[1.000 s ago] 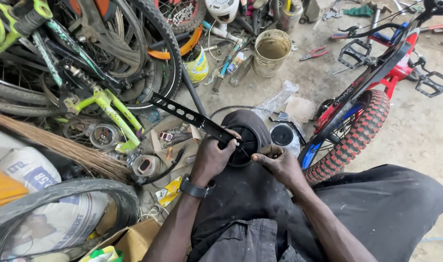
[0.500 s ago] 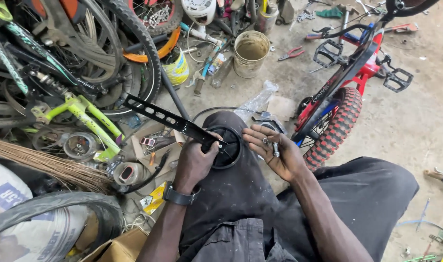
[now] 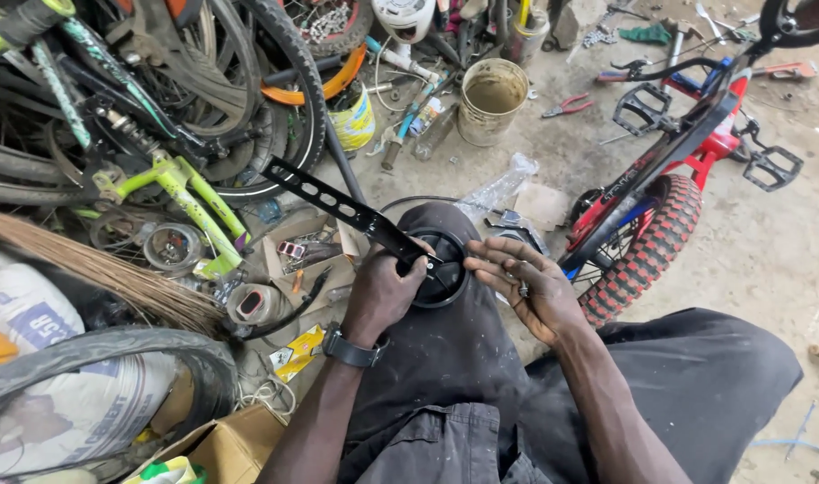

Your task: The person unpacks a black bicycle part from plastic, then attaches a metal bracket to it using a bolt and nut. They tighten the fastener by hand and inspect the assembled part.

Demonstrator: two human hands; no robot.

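1. While the person sits on the floor, the left hand (image 3: 383, 291) clenches around the near end of a black perforated metal bracket (image 3: 342, 208), right where it meets a small black wheel (image 3: 441, 269) propped on the knee; the grip seems meant to keep bracket and wheel steady against the leg.
2. Just beside it, the right hand (image 3: 530, 291) is half open, fingers (image 3: 495, 260) touching the wheel's rim, and a small metal part lies in its palm; what that part is I cannot tell.
3. Beyond the right hand stands a red and black child's bicycle (image 3: 669, 193) with a knobbly tyre.
4. Further ahead of both hands sit a dented metal bucket (image 3: 490, 100) and red pliers (image 3: 566, 108) on the floor.
5. Left of the left hand lie a green bicycle frame (image 3: 181, 193), stacked tyres and a broom (image 3: 96, 269).
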